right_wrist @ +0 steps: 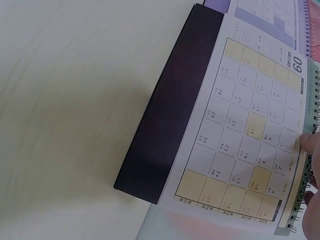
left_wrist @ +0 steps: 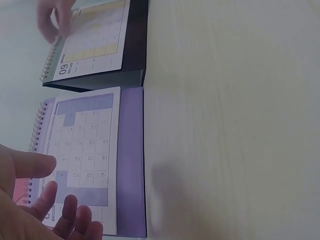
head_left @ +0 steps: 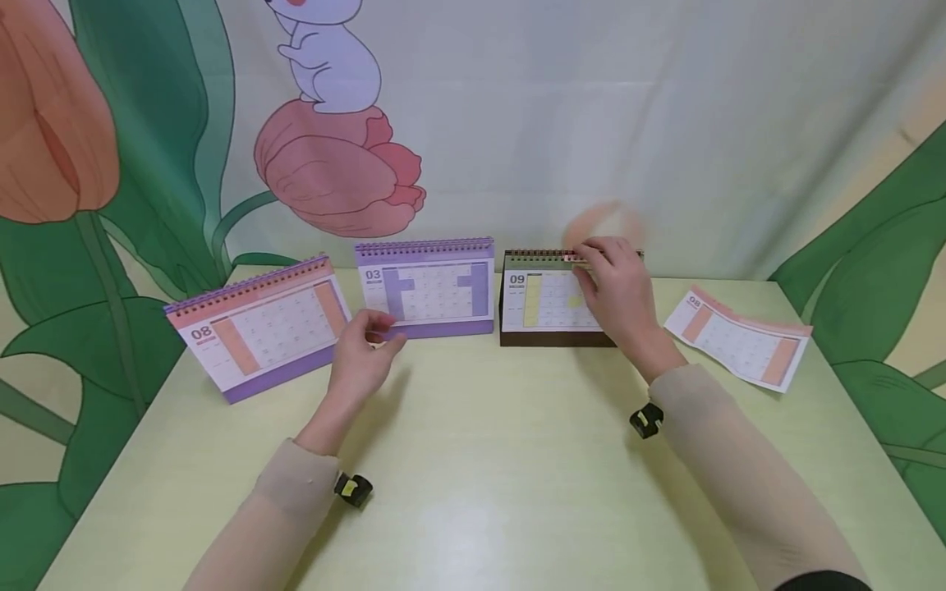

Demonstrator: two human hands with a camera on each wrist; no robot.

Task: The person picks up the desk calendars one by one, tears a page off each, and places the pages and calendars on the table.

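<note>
A black-based desk calendar (head_left: 550, 302) showing 09 stands at the back of the table, right of centre. My right hand (head_left: 617, 283) pinches its top edge at the spiral binding, the thumb (right_wrist: 310, 142) on the front of the page. Behind that binding shows a blurred pinkish shape (head_left: 606, 222). To its left stands a purple desk calendar (head_left: 436, 291) showing 03. In front of this one my left hand (head_left: 365, 349) holds nothing, its fingers loosely bent and spread in the left wrist view.
Another purple-based desk calendar (head_left: 273, 328), showing a pink 08 page, stands angled at the left. A loose, curled 08 page (head_left: 739, 338) lies at the right. Behind the table (head_left: 473, 460) hangs a printed curtain (head_left: 517, 123).
</note>
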